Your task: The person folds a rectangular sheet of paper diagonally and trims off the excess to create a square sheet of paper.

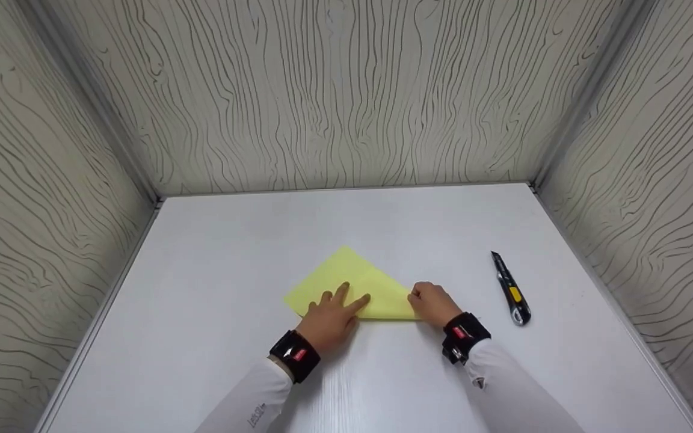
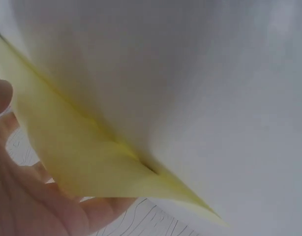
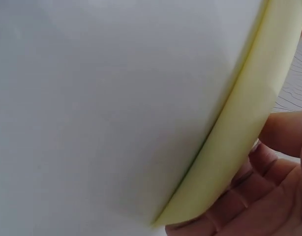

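A sheet of yellow paper [image 1: 346,267], folded to a triangular shape, lies on the white table with one point toward the back wall. My left hand [image 1: 329,322] rests on its left half, fingers spread over the surface. At the right corner, my right hand [image 1: 434,302] has curled fingers and pinches the paper by its edge. The left wrist view shows the paper's front edge [image 2: 92,147] bowed, with a narrow gap along the fold. In the right wrist view, thumb and fingers stand close to the rounded fold [image 3: 225,142].
A black utility knife [image 1: 510,288] with a yellow slider lies to the right of my right hand, its tip pointing toward the back. Wood-grain panels [image 1: 334,96] enclose the table [image 1: 220,252] at the back and both sides.
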{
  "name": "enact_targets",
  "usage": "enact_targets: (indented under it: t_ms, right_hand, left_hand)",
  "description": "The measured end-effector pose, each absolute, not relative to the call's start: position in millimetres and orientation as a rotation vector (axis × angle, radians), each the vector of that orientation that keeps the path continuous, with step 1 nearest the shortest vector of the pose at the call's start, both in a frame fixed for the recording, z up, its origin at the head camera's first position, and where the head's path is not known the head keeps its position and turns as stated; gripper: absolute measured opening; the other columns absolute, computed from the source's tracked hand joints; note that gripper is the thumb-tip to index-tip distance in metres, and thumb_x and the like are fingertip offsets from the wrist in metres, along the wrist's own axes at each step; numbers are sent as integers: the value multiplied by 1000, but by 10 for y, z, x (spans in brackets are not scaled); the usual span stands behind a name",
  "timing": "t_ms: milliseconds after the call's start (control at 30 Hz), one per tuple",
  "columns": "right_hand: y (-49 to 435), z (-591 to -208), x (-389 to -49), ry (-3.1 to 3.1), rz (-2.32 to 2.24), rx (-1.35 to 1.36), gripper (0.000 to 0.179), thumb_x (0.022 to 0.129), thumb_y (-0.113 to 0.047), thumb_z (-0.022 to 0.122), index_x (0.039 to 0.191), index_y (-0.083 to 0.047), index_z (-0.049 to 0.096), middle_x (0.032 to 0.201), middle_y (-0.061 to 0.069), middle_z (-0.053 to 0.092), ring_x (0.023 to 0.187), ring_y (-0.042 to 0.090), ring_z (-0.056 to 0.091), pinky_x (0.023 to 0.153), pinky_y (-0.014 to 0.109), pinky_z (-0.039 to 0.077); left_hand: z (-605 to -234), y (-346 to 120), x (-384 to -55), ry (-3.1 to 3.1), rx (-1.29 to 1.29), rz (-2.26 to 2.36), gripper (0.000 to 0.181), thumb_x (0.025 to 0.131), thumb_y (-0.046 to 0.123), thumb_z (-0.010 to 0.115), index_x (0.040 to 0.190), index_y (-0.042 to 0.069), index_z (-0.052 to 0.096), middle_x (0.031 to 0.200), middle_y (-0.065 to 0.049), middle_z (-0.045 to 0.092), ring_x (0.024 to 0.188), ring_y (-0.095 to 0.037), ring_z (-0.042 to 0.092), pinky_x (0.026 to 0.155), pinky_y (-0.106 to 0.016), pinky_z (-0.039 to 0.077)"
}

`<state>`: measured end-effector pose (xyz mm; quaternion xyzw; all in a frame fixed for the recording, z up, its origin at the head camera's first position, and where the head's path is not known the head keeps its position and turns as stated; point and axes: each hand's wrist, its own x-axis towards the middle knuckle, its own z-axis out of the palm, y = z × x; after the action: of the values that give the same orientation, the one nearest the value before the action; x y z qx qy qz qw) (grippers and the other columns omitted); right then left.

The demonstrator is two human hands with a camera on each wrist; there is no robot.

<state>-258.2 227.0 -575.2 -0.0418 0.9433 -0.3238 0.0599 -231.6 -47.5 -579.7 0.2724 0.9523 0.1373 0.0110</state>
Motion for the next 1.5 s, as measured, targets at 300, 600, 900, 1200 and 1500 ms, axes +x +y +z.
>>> enact_targets:
  t_ms: [300, 600, 900, 1200, 1500]
  right_hand:
    - [2255, -5746, -2654, 2886, -934, -97, 19, 101, -8, 62, 82, -6, 63, 75, 3, 60, 69, 20, 54, 66, 33, 44]
    - [2200, -5740, -2614, 2950, -882, -32, 19, 104, -19, 66, 105, 0, 68, 93, 16, 73, 81, 28, 67, 76, 48, 56]
    - [2061, -5691, -2310, 3227, -595, -232, 38, 100, -26, 78, 128, 0, 72, 129, 27, 67, 118, 48, 65, 93, 63, 58]
    - [1820, -5803, -1916, 3184, -342, -501, 48, 99, -40, 77, 142, -18, 72, 150, 31, 60, 138, 62, 54, 107, 74, 48]
    - [1764, -5818, -1859, 3115, -318, -517, 57, 104, -54, 66, 152, -23, 65, 159, 32, 53, 145, 65, 46, 113, 82, 38]
  left_hand:
    - [-5759, -432, -2273, 2956, 871, 328, 56, 105, 44, 66, 160, 40, 54, 156, -15, 59, 131, -42, 58, 99, -68, 54]
    - [-5827, -399, -2271, 2977, 861, 195, 59, 103, 57, 65, 159, 39, 55, 155, -15, 59, 132, -43, 58, 97, -64, 56]
    - [-5844, -389, -2251, 2954, 818, 190, 65, 103, 64, 62, 162, 38, 51, 161, -18, 54, 141, -47, 55, 104, -67, 54]
    - [-5880, -349, -2256, 3011, 788, 147, 71, 100, 68, 63, 161, 32, 55, 158, -20, 57, 138, -46, 57, 99, -65, 56]
    - [-5832, -323, -2227, 3021, 779, 98, 74, 100, 70, 62, 161, 29, 55, 158, -22, 57, 139, -45, 57, 99, -64, 57]
